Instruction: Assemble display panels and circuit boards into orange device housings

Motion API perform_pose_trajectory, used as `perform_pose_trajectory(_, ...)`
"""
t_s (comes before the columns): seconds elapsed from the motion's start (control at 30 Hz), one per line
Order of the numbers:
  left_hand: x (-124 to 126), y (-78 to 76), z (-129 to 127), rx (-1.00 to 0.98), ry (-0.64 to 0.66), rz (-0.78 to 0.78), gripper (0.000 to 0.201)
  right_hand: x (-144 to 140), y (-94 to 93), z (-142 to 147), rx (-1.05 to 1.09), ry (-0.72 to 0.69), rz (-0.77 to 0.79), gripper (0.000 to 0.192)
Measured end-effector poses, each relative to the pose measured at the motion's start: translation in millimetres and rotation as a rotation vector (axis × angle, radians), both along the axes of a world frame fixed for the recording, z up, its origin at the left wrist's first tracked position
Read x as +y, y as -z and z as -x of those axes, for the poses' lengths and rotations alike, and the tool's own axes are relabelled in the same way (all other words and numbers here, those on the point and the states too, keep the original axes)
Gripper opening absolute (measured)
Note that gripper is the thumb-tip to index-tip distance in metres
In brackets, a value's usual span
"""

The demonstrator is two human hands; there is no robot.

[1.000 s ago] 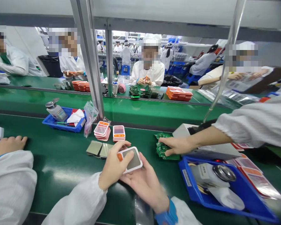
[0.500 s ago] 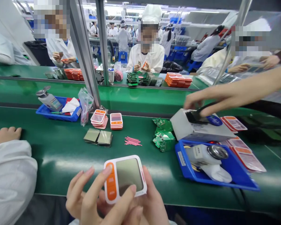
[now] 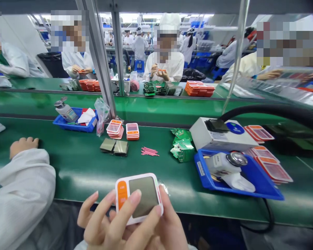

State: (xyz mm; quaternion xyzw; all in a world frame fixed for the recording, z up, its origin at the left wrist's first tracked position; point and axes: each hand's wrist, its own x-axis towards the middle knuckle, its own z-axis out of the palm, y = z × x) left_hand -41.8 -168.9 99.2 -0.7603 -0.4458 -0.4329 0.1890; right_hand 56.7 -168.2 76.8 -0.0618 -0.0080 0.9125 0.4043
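A white-and-orange LCD device (image 3: 143, 196) with rounded corners is held low in front of me, its grey display facing up and orange buttons on the left. My right hand (image 3: 173, 222) grips it along the right edge and from beneath. The fingers of my left hand (image 3: 117, 222) are spread across the front, with fingertips over the display and near its lower right corner. They cover part of the buttons. Beyond the device lie pink strips (image 3: 149, 151), two stacks of grey display panels (image 3: 114, 147) and green circuit boards (image 3: 182, 146).
Orange-and-white frames (image 3: 132, 131) stand in stacks behind the panels. On the right are a blue tray (image 3: 270, 187) with a dispenser bottle, a white box (image 3: 203, 137) and a black hose (image 3: 281, 109). A neighbour's hand (image 3: 24, 146) rests at left. People sit across the bench.
My left fingers have slid from the orange buttons towards the display. Another person's arm has gone from over the white box at right. The view has shifted slightly.
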Motion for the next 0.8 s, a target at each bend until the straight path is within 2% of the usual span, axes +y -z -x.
perform_pose_trajectory(0.1,-5,-2.8,6,0.13,0.043,0.024,0.021,-4,-6.4,-2,0.0,-0.082,-0.099,0.072)
perform_pose_trajectory(0.2,-11,-2.9,9,0.113,0.04,0.049,0.025,-7,-12.9,-4,0.007,-0.137,-0.158,0.077)
perform_pose_trajectory(0.4,-26,-0.8,19,0.175,0.091,-0.05,0.029,-19,-19.4,-3,0.075,-0.109,-0.045,0.061)
perform_pose_trajectory(0.57,-42,-1.7,23,0.175,0.082,-0.099,0.025,-35,-20.8,-2,0.096,-0.128,-0.02,0.064)
perform_pose_trajectory(0.67,-51,-6.1,24,0.166,0.085,-0.091,0.03,-44,-25.4,0,0.097,-0.122,-0.045,0.061)
perform_pose_trajectory(0.8,-64,-9.3,24,0.133,0.094,-0.104,0.034,-55,-26.3,0,0.059,-0.086,-0.003,0.063)
